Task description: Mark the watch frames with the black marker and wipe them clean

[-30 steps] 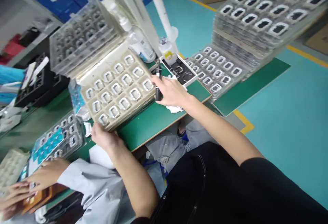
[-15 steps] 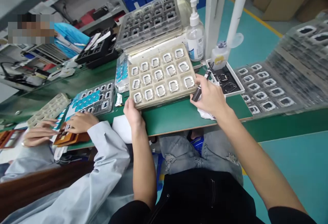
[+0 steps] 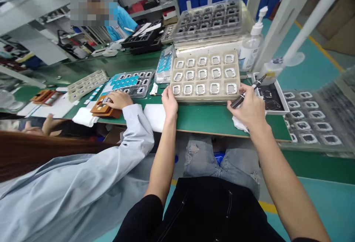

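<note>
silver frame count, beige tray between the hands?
15 silver frames in the beige tray: five in the far row, five in the middle, five in the near, one per compartment. None there looks hidden.

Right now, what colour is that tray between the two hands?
The tray is beige, shown best in the head view.

Part-hidden, blurry, cut off
Can't see mid-part of 1 blk pen (image 3: 237, 102) behind R hand (image 3: 252, 106); can't make out stacked trays (image 3: 338, 112), blurred & cut by R edge; can't read bottle label (image 3: 244, 58), too small.
</note>
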A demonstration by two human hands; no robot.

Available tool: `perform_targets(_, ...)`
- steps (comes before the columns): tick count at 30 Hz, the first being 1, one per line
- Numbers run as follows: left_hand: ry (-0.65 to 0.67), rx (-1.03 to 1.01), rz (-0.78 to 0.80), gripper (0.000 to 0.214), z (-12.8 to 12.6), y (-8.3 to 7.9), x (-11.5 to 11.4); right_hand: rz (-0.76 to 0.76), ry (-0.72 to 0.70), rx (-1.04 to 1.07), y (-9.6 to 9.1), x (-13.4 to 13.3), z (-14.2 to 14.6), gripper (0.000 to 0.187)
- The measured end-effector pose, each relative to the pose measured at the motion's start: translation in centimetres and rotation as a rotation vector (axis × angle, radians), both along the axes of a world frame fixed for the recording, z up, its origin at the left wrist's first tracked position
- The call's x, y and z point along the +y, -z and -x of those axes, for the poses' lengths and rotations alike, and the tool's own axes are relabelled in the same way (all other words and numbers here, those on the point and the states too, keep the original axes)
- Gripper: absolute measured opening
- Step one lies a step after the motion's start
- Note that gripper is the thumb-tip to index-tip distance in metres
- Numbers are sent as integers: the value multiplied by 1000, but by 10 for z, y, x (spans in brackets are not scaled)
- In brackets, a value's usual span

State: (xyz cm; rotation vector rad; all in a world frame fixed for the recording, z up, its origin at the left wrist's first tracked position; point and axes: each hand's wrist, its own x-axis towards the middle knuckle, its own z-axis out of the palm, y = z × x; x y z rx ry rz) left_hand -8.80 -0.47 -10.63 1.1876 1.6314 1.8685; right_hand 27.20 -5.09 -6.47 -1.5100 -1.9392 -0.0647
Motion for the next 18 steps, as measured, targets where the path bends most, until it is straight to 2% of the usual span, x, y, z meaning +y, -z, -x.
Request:
perform_targets(4,-84,35,0,50,-6,-4,0,-6,-8,15,1,0,-2,62)
perform_targets(11,-117,124,-10,45,-15,-12,-7,29,15,32,1,-3,-5,71)
perform_targets(15,-150,218,-17,45,-17,-14,-11,119,68,-7,1,-3,-4,84)
perform_targets(18,-163,294,-15,53,-18,-12,-10,141,119,-20,5,-2,-3,96)
